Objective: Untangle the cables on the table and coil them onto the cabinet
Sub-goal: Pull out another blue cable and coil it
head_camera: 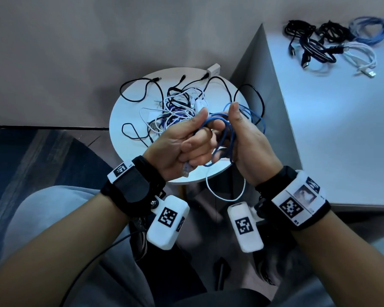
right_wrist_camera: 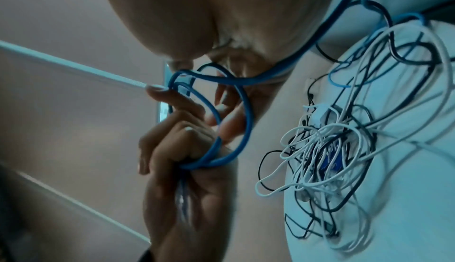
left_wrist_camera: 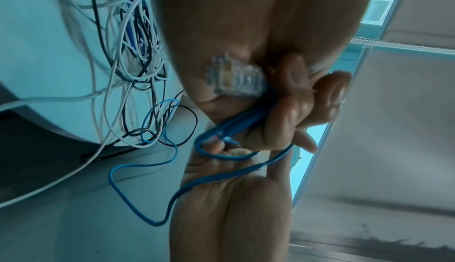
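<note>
Fingers [head_camera: 193, 149] of both the left hand [head_camera: 177, 145] and right hand [head_camera: 251, 140] curl around the looped thin blue network cable [head_camera: 227, 131], held above the round white surface [head_camera: 129, 111] strewn with tangled black and white cables [head_camera: 177, 107]

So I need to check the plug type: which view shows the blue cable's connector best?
Left wrist: the clear connector sits close and unobstructed against the left hand. Head view shows it small below the fist; right wrist only a blur.

Head cam looks down; wrist cams close-up; all share table [head_camera: 129, 107].
</note>
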Demonstrator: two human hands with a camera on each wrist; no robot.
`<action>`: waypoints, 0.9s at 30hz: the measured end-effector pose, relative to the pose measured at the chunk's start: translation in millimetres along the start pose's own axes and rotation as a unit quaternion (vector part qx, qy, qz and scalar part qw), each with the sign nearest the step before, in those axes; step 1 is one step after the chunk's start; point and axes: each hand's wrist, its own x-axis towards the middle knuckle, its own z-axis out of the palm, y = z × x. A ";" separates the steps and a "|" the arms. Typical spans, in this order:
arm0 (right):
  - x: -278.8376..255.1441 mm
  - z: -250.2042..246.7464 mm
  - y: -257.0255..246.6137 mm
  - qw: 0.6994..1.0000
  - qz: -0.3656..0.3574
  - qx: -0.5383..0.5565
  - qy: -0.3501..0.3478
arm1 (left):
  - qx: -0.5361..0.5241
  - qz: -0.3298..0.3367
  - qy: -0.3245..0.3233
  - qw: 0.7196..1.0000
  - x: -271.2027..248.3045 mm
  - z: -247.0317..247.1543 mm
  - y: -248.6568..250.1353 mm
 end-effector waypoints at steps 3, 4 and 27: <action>1.4 -2.3 8.7 0.994 -0.026 -0.102 0.027 | 0.008 0.031 0.019 0.999 -2.2 -3.8 8.6; 0.8 -4.9 11.8 0.985 -0.045 -0.162 0.035 | 0.002 0.046 0.028 0.999 -3.1 -6.1 12.9; -2.2 -13.1 3.8 0.904 -0.260 -0.322 0.112 | 0.288 0.039 0.114 0.950 -0.8 -6.0 8.8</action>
